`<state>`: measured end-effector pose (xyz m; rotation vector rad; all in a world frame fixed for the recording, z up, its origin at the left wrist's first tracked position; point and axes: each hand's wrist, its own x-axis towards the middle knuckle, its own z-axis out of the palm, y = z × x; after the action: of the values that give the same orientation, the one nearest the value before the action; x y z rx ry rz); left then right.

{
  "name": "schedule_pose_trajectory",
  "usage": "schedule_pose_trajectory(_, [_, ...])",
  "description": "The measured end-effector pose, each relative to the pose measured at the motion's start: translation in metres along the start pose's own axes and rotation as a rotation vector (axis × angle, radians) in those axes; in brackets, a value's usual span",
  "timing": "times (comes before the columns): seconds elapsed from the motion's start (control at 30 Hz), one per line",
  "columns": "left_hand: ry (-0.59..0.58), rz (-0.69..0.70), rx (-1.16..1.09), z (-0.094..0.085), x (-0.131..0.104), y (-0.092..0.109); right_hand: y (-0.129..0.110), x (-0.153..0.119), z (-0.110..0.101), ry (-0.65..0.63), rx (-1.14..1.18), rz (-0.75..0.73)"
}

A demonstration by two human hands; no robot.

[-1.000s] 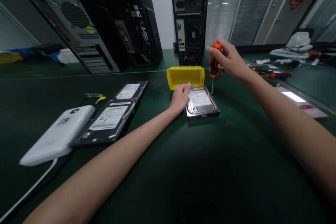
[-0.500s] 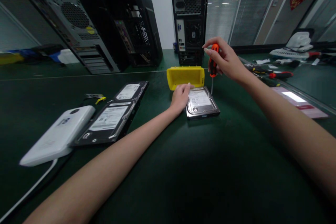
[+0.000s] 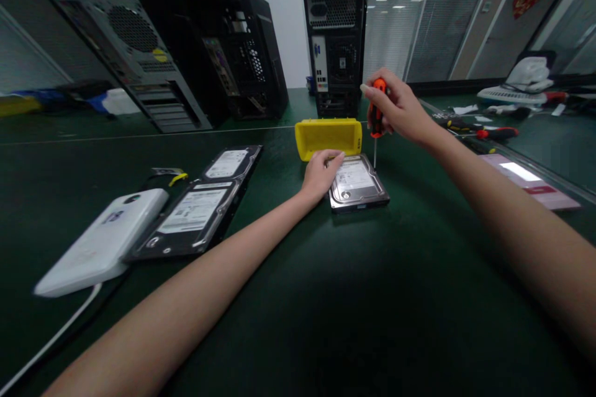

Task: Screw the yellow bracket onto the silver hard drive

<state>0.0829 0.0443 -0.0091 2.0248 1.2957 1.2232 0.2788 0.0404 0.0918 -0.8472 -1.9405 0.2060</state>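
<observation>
A silver hard drive [image 3: 357,183] lies label up on the dark green table, in front of a yellow plastic bin [image 3: 328,136]. My left hand [image 3: 321,172] grips the drive's left side, its thumb and fingers at the upper left corner. An orange and black screwdriver [image 3: 379,110] stands upright in my right hand [image 3: 395,102], whose fingers are closed round the handle. The screwdriver's tip meets the drive's right edge near the far corner.
To the left lie two more hard drives [image 3: 195,209] and a white box [image 3: 105,239] with a cable. Computer cases [image 3: 336,43] stand at the back. Pliers and other tools [image 3: 496,133] and a pink sheet [image 3: 535,183] are on the right.
The thumb of my left hand has shifted slightly over the drive's corner. The fingers of my right hand have closed in more around the screwdriver's handle, which stays at the drive's right edge.
</observation>
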Motion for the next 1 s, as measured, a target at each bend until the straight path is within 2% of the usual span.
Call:
schedule_pose_trajectory(0.13, [-0.014,0.005,-0.007,0.000,0.000,0.000,0.000,0.001,-0.002,-0.026,0.019,0.000])
schedule_pose_trajectory(0.47, [-0.047,0.054,0.004,-0.002,-0.001,0.001,-0.013,-0.004,-0.003,0.017,-0.049,-0.040])
schedule_pose_trajectory(0.83, [-0.096,0.121,0.068,-0.004,-0.001,0.004,-0.006,-0.001,-0.005,-0.029,0.009,0.034])
schedule_pose_trajectory(1.0, [-0.093,0.134,0.070,-0.004,-0.002,0.005,-0.005,0.000,-0.006,-0.009,0.019,0.026])
